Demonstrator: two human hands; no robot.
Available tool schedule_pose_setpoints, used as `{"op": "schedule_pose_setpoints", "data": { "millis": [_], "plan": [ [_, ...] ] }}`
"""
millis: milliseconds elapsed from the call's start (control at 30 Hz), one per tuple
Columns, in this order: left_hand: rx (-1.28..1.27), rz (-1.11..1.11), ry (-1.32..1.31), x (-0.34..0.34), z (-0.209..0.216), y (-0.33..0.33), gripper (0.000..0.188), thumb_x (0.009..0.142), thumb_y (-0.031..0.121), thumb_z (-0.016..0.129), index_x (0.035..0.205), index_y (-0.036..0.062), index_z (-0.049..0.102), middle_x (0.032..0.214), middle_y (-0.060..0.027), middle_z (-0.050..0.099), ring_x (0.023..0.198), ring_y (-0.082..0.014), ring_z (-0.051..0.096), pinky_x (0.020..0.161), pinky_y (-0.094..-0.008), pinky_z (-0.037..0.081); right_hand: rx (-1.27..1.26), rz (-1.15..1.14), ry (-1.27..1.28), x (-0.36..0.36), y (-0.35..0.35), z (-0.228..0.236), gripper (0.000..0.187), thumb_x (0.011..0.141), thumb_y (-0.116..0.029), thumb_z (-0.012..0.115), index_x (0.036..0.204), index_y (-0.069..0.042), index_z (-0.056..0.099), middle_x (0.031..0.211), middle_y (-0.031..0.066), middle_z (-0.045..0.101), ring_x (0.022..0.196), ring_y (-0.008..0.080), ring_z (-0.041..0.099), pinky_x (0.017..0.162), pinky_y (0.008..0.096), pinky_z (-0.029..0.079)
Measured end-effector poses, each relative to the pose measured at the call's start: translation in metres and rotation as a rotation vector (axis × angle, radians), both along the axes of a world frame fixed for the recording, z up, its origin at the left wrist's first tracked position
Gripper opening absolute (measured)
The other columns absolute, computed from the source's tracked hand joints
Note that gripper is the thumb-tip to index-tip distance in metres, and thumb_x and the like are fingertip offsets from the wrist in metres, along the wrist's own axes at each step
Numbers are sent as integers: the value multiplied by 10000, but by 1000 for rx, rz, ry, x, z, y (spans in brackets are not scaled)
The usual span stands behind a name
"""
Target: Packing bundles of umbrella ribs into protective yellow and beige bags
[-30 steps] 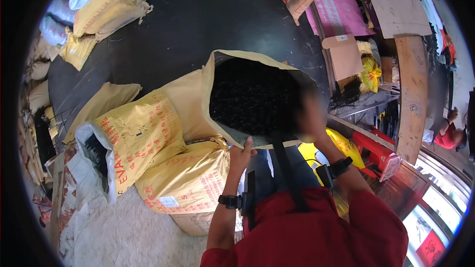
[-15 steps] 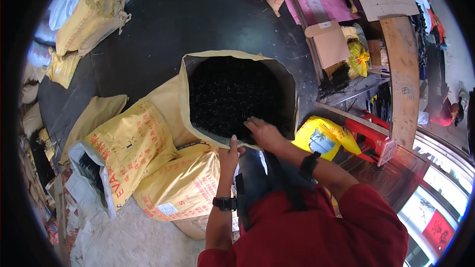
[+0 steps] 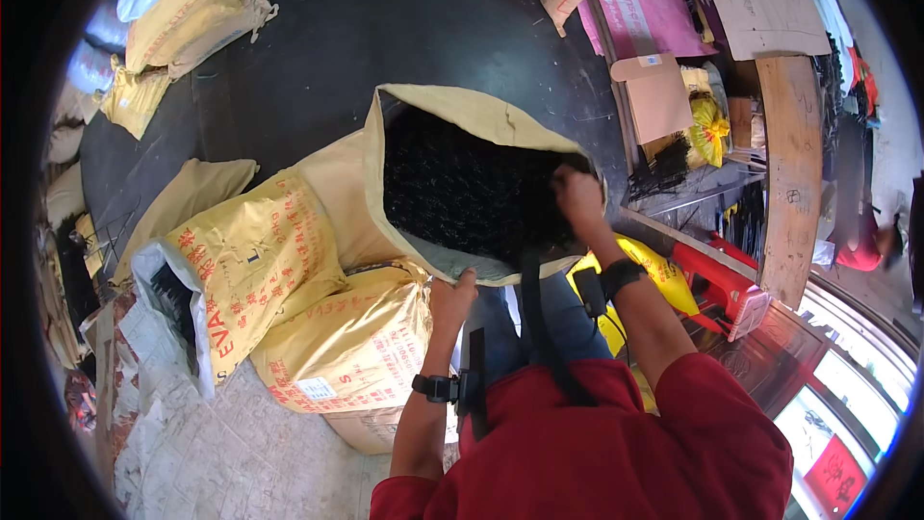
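A large tan woven sack (image 3: 438, 102) stands open in front of me, filled with loose black bits, maybe small plastic pieces (image 3: 472, 183). Its near rim is pinched in my left hand (image 3: 453, 298), the thumb lying on top of the edge. My right hand (image 3: 580, 200) reaches over the right side of the mouth, fingers curled against the dark contents close to the rim. What those fingers hold, if anything, cannot be made out. The far rim leans inward over the mouth.
Filled yellow sacks (image 3: 260, 265) with red print lean at the left, beside a white sack (image 3: 173, 299). A dark sheet (image 3: 318, 48) spreads behind. To the right are a yellow bag (image 3: 630, 274), a red plastic stool (image 3: 722, 289) and a wooden board (image 3: 791, 173). A person is at far right.
My right hand has moved right and away from me, from the near rim to the sack's right side. The mouth has narrowed, with its far rim now leaning in. My left hand stays on the near rim.
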State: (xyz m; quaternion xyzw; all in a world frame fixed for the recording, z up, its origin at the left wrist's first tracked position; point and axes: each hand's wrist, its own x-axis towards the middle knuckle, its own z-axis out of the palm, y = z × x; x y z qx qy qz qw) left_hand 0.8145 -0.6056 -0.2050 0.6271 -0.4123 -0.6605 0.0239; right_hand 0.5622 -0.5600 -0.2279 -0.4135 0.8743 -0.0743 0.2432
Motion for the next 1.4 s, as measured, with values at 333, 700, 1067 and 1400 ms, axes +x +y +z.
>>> {"op": "schedule_pose_setpoints", "data": {
  "millis": [333,700,1067,1400],
  "plan": [
    [90,-32,-68,-7,1,23,283,770,274,574,669,10,562,547,-49,553,458,-112,523,442,-244,408,-4,-44,-303,-6,33,53,303,736,-83,577,1017,6,509,965,215,577,915,359,557,770,384,461],
    [194,105,109,14,0,44,266,800,200,532,636,-5,574,552,-47,554,460,-99,476,437,-243,363,62,117,-338,72,48,19,614,663,-128,631,1208,-58,356,997,213,575,856,380,568,746,411,465],
    [-59,-146,146,17,-3,38,290,832,221,499,654,1,562,532,-20,512,458,-76,439,444,-232,331,-326,-114,-95,52,-4,-3,167,729,-148,623,841,-35,575,793,144,611,762,331,587,667,394,472],
    [95,-152,57,24,-11,44,317,763,245,525,602,-19,594,468,-52,513,447,-132,499,466,-273,379,190,290,-198,25,33,39,559,735,-344,627,1129,14,457,939,223,588,856,356,580,751,407,460]
  ]
}}
